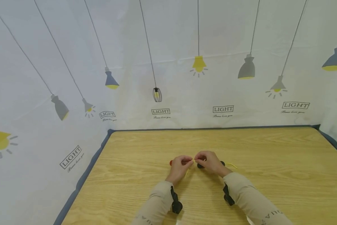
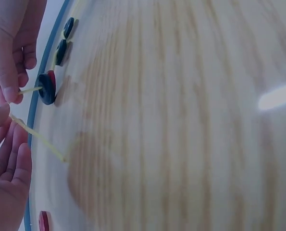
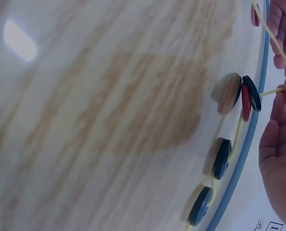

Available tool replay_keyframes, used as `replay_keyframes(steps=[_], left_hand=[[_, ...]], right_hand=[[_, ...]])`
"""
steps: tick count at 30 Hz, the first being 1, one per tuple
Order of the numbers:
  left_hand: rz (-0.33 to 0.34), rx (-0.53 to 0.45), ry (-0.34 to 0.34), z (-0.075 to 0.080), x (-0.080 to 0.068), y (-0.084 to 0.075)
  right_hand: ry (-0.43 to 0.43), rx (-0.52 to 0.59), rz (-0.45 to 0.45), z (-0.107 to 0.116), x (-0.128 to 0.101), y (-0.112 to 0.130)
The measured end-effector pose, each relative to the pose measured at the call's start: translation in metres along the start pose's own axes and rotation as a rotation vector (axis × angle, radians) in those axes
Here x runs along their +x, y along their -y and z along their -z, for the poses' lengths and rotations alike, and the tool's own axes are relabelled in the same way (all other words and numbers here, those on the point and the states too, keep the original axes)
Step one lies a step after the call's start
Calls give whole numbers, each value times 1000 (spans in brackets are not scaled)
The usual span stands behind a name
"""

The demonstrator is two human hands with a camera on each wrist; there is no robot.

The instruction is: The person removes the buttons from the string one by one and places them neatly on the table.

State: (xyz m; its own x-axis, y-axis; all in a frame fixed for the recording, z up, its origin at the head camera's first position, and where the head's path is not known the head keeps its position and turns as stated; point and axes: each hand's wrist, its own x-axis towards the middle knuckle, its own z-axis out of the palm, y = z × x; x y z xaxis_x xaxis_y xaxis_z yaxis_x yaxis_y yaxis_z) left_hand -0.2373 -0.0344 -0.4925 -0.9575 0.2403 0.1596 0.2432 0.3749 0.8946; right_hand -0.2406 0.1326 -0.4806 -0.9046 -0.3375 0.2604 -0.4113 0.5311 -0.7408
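In the head view my left hand and right hand meet over the table, fingertips almost touching. Each pinches a yellow string between thumb and fingers. From the left hand, a free length of it hangs to the tabletop. On the right-hand side the string runs through a dark disc with a red disc against it. Farther along, two more dark discs, one nearer and one at the end, stand on edge on the string. A separate red disc lies beside the left hand.
The wood-grain table has a blue edge. Behind and beside it hangs a white cloth printed with lamps. The string's tail lies right of the right hand. Black straps circle the wrists.
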Motion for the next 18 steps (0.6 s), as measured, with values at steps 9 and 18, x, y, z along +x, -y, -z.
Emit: replay_keyframes(steps=[9,18], left_hand=[[-14,23,-21,-6,-1,0],[22,45,13,-9,0,-1]], right_hand=[[16,-6,22,1,1,-1],[18,-4,-1,8,-2,-6]])
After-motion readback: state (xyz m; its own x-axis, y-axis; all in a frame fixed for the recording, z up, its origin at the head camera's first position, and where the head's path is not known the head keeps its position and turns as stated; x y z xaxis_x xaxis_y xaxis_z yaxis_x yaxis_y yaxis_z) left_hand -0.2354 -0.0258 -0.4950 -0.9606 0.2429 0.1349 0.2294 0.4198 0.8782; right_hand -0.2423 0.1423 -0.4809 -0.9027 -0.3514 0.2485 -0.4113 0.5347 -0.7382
